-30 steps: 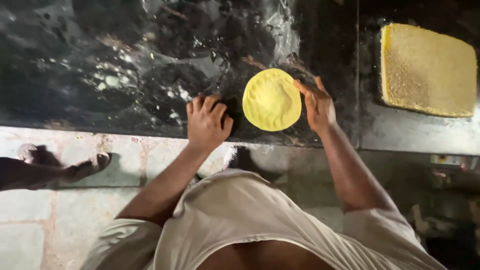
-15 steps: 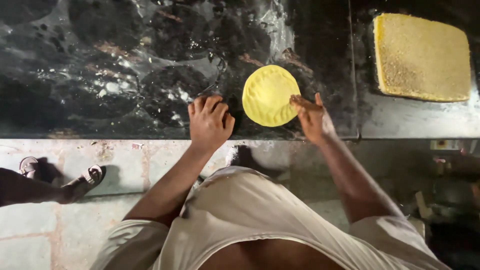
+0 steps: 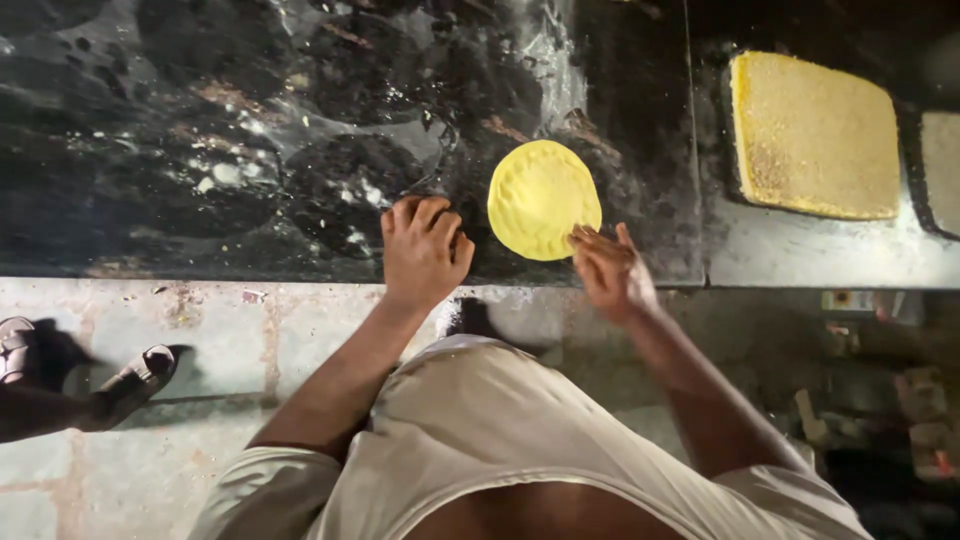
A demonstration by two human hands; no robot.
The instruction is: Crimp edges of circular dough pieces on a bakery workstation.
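Dark marbled stone counter point(image 3: 200, 130), wet and streaked, filling the upper view. At far right, square yellow crumb-covered slab point(image 3: 815, 135). Near the counter's front edge, round yellow dough disc point(image 3: 543, 198), lying flat. Right hand point(image 3: 610, 268) open, fingertips touching the disc's lower rim. Left hand point(image 3: 423, 250) loosely curled on the counter, just beside the disc, holding nothing.

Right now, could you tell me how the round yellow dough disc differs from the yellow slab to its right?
The dough disc is round and smooth with shallow finger dents; the slab is squarish and grainy. The disc is the smaller of the two. The right hand touches the disc's edge, while nothing touches the slab. The left hand rests on the dark counter beside the disc. Both are yellow and lie flat.
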